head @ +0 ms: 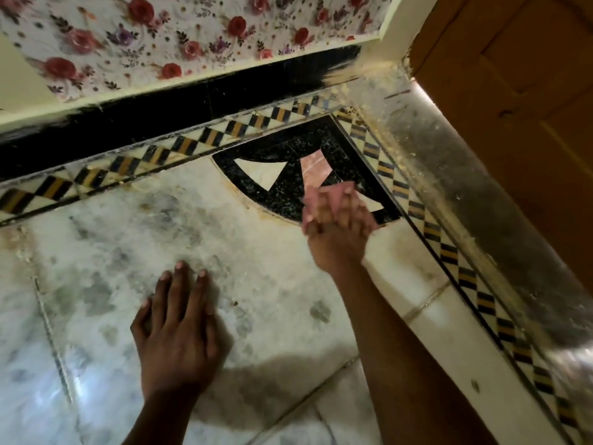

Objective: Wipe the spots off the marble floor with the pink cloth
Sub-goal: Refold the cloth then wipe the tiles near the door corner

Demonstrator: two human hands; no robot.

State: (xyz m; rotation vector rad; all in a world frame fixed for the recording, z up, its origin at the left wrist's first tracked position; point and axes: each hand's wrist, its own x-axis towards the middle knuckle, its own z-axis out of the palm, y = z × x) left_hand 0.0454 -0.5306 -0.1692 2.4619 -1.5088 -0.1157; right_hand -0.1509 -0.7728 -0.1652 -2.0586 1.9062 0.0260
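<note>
The white marble floor [106, 252] carries grey smudges and spots, among them a dark spot [320, 310] near my right forearm. My right hand [337, 232] presses the pink cloth [333, 192] flat onto the black corner inlay [288, 194], blurred by motion. Only the cloth's far edge shows past my fingers. My left hand [179, 329] lies palm down on the marble, fingers spread, holding nothing.
A chequered black-and-yellow border strip [179, 149] runs along the wall and down the right side. Behind it are a black skirting [128, 120] and a flowered wall panel [160, 36]. A dusty marble threshold [465, 200] and a wooden door [519, 91] close the right.
</note>
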